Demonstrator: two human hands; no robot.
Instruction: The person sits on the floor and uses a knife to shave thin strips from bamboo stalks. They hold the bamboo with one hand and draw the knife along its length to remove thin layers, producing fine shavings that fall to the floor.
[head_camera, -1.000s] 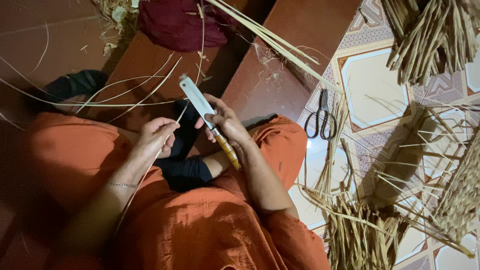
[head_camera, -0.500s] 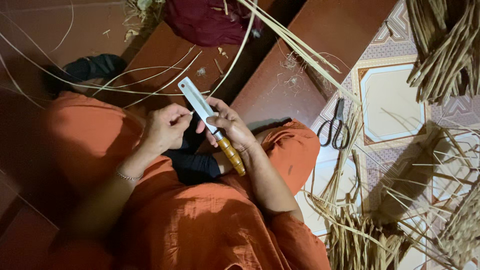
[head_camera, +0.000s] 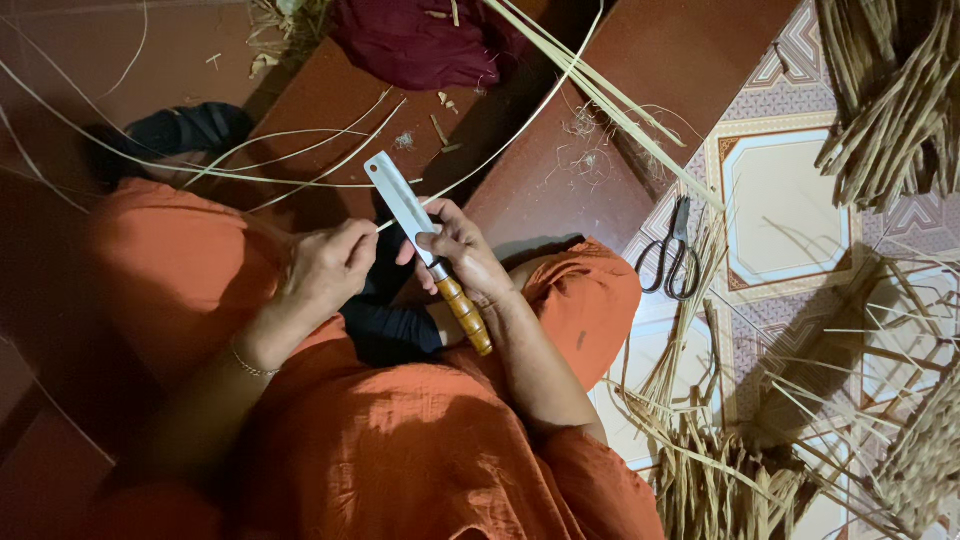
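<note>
A thin pale strip of reed (head_camera: 500, 150) runs from the person's lap up and away to the far right, and its near end sits right between the two hands, where the left hand (head_camera: 330, 270) pinches it with fingers pressed together against the thumb. The knife (head_camera: 425, 240) lies on a slant, its flat pale blade pointing to the far left and its orange wooden handle slanting back toward the near right; the right hand (head_camera: 460, 255) is wrapped closed around it just where blade meets handle, so the blade's edge sits beside the strip at the pinch. Both hands are close together over the orange cloth of the lap (head_camera: 400, 450). More loose strips (head_camera: 250, 160) fan out to the left across the dark red floor (head_camera: 580, 60). Farther right, black scissors (head_camera: 675, 260) lie on the patterned tiles, well apart from the hands, with bundles of reed (head_camera: 880, 110) beyond. No container shows.
</note>
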